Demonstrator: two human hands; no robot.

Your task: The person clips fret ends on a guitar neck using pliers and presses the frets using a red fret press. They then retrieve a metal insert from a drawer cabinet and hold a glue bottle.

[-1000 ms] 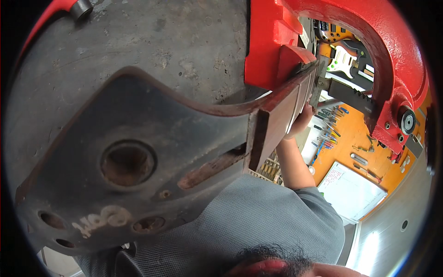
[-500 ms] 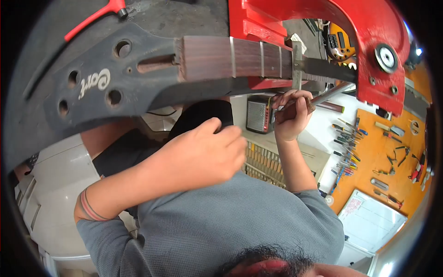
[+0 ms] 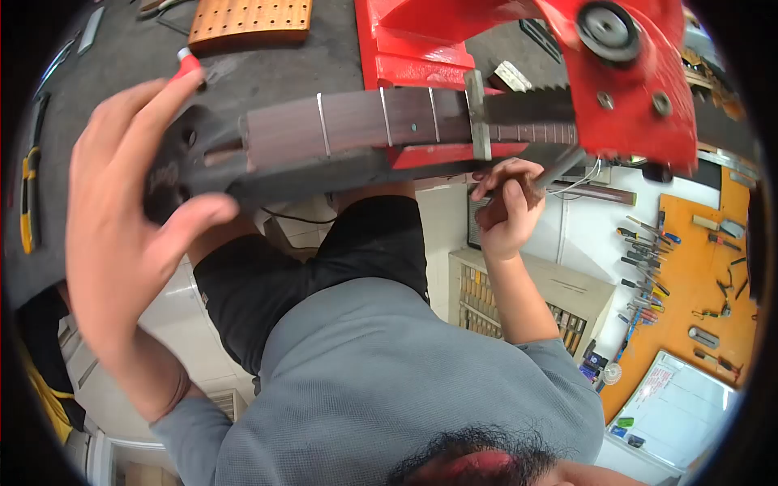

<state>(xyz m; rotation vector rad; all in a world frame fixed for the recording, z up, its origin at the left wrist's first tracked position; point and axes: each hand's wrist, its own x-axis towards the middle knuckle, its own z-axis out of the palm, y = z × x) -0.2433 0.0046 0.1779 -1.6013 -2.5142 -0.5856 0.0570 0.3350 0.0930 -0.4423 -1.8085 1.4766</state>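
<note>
My left hand [image 3: 130, 178] is spread over the end of a dark guitar headstock [image 3: 212, 174], fingers and thumb apart and nothing held; whether it touches the headstock is unclear. The fretted neck [image 3: 352, 121] runs right from the headstock, with a metal bar [image 3: 478, 115] standing across it. Below that bar my right hand [image 3: 510, 219] is closed round the brown wooden handle [image 3: 493, 209] of a tool, whose metal shaft [image 3: 561, 164] slants up toward a red cast tool frame [image 3: 636, 105]. A red handle tip [image 3: 186, 61] shows by my left fingertips.
The dark bench [image 3: 332, 49] carries a wooden block with holes [image 3: 250, 22] and a yellow-black tool [image 3: 31, 190] at the left. A cabinet of narrow tools [image 3: 478, 296] stands below right. Hand tools hang on an orange board [image 3: 681, 275], near a whiteboard [image 3: 677, 409].
My left hand has moved left and up from in front of my chest to the headstock, its fingers now spread. The view has shifted, showing more bench. My right hand still holds the wooden handle.
</note>
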